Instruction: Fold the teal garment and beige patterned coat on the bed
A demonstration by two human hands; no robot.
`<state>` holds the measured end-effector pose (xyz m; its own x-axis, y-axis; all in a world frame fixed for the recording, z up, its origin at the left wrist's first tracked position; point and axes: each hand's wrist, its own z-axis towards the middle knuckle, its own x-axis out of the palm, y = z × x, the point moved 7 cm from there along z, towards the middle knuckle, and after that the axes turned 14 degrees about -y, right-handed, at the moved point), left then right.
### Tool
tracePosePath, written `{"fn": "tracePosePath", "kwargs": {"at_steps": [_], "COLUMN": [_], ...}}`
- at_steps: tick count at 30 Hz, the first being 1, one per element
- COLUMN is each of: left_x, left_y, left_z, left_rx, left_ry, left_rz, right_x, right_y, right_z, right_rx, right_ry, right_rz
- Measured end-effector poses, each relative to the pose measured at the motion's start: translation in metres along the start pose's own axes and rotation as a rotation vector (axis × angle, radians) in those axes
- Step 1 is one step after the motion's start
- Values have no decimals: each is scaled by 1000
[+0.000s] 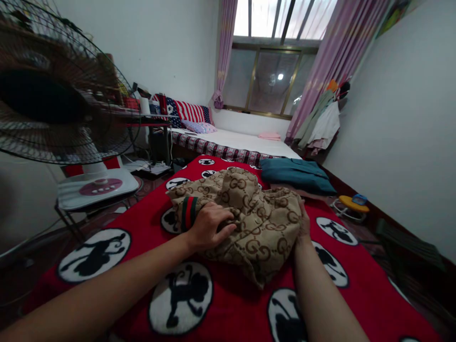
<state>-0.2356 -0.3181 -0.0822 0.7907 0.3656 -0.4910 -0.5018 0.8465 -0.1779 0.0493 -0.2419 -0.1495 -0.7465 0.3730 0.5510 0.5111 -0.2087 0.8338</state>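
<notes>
A tan garment [263,228] with brown interlocking-letter print lies bunched on a red blanket [235,299]. One end of it bears a green-red-green stripe [188,213]. My left hand [210,225] rests on the garment beside that stripe, its fingers curled into the fabric. At the opposite edge, my right hand [303,223] grips the cloth from the side, with most of its fingers hidden behind the folds. The exact kind of garment cannot be made out. Just beyond it, a folded teal garment [295,175] lies on the far right of the blanket.
On the left a running fan [42,95] stands close to the blanket. A bed [242,140] with pillows lies ahead under the window. Clothes [326,123] hang on the right wall, above a yellow stool [352,204]. A cluttered desk [151,118] is at the back left.
</notes>
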Motion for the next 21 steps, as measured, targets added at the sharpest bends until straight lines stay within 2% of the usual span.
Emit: {"fn": "tracePosePath", "kwargs": {"at_steps": [3,5,7,9,10,11,12,13,15,16,18,19,21], "left_x": [-16,-38,-72,-107,-118,-124,-123,-116,-86,-66,-25,-8,20], "left_y": [-4,9,33,60,72,83,93,100,108,111,119,127,143], "left_z": [1,13,32,53,66,80,96,111,130,130,112,96,56], "left_rx": [-25,-158,-357,-515,-556,-598,-632,-640,-588,-537,-457,-461,-561], "left_ry": [90,15,-233,-535,-624,-661,-619,-521,-209,-45,217,279,401], "left_rz": [-61,-105,-190,-313,-373,-412,-421,-388,-225,-101,175,311,486], "right_x": [24,48,83,121,138,152,163,171,180,181,180,178,172], "right_y": [0,4,1,-17,-27,-35,-42,-47,-54,-55,-52,-48,-33], "right_z": [-13,-28,-57,-100,-125,-149,-171,-189,-216,-224,-231,-231,-220], "right_rx": [5,-114,-226,-248,-265,-332,-425,-531,-727,-793,-853,-860,-885], "right_ry": [59,152,346,651,814,950,1066,1150,1236,1240,1200,1156,1004], "right_rz": [-120,-226,-365,-530,-610,-684,-773,-852,-970,-996,-967,-918,-792]}}
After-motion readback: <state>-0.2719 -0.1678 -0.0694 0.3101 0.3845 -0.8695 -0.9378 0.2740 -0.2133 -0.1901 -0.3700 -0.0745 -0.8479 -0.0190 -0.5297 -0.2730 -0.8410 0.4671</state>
